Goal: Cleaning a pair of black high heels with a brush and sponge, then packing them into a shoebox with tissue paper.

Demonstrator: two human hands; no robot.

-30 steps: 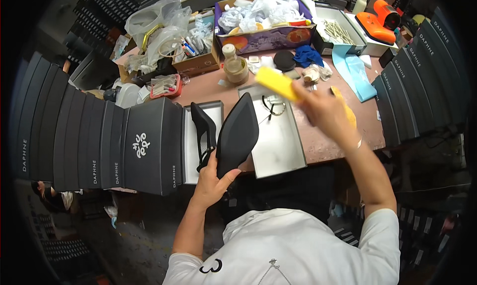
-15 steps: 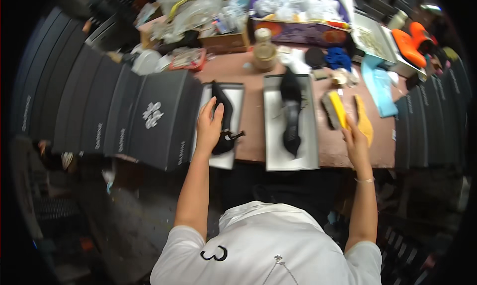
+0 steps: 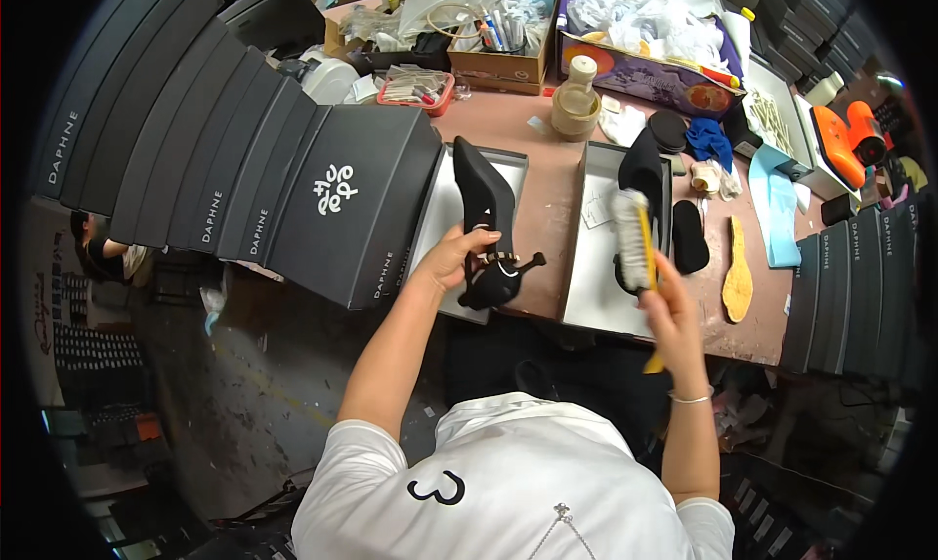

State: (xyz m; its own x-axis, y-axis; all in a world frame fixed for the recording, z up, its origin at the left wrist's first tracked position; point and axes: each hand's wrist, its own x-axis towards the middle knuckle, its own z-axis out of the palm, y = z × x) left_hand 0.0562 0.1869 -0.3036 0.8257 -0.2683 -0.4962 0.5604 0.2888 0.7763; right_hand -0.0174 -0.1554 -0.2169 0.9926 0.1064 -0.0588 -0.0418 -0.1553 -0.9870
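Observation:
My left hand point(image 3: 457, 256) grips a black pointed high-heeled shoe point(image 3: 486, 184) around its middle, thumb across it. The toe points away from me, and the heel sticks out to the right. The shoe is over a shallow white-lined box part point(image 3: 430, 230). In my right hand point(image 3: 674, 311) is a brush with a yellow handle and whitish bristles point(image 3: 632, 230), its bristles facing left. It is above a white-lined box point(image 3: 594, 272) and partly hides a second black shoe point(image 3: 641, 161) in that box. Whether the bristles touch that shoe I cannot tell.
Dark shoe boxes point(image 3: 362, 198) are lined up at the left, more point(image 3: 840, 296) at the right. A dark oval pad point(image 3: 690, 236) and a yellow sole-shaped piece point(image 3: 737, 277) lie right of the brush. Behind are a jar point(image 3: 575, 106), a blue cloth point(image 3: 710, 140) and filled cartons point(image 3: 645, 76).
My left hand has closed around the shoe, which has shifted. My right hand has lifted the brush from the table's right side and brought it left over the box.

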